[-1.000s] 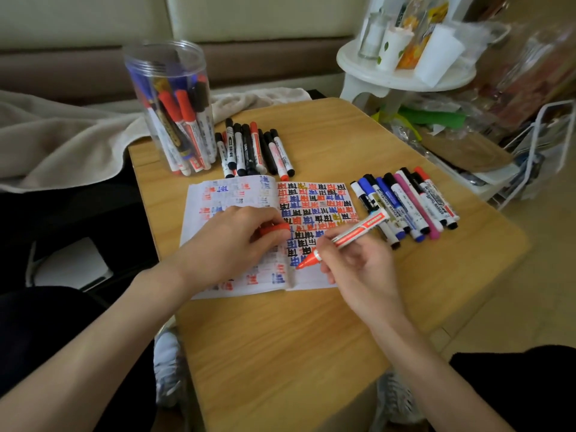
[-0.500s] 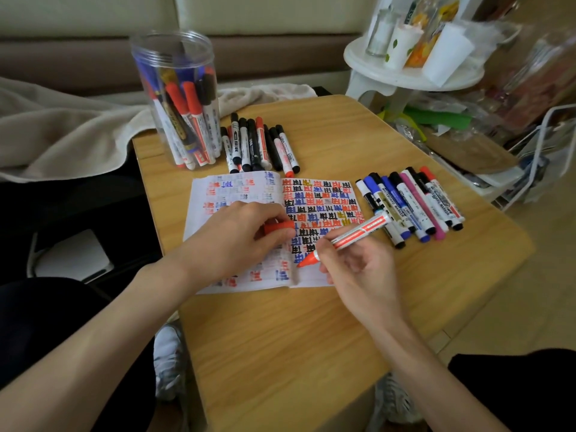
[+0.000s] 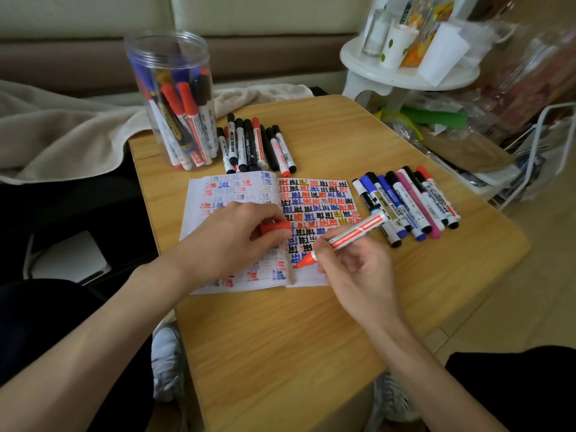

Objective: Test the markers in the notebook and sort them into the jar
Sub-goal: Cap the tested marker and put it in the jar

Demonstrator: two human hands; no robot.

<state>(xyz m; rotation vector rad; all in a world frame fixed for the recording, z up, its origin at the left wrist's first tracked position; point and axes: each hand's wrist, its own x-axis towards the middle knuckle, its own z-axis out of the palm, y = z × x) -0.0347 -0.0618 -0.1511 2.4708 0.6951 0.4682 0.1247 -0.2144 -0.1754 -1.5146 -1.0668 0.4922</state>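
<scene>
So, head cam view. The right hand comes in from the lower right. Its fingers are curled round a red marker, pinching it low on the barrel near the nib. The marker is tilted: the nib points down-left from the grip onto the open notebook, and the tail end sticks up-right past the grip. I can't tell if the nib actually touches the paper or sits just off it. It's at the lower part of the right page, which is packed with red, blue and black scribbles.

Just left of the grip, the left hand lies knuckles-up on the notebook around the middle fold. Its thumb and fingers are clamped on the red cap, which is near the marker's nib but not touching it.

As for containers, the clear jar stands upright well beyond and left of the grip, at the back corner of the wooden table. It holds a bunch of markers leaning inside with red, blue and black caps up.

There's a row of loose markers just right of the grip, right by the held marker's tail. Another row lies past the notebook, beside the jar.
</scene>
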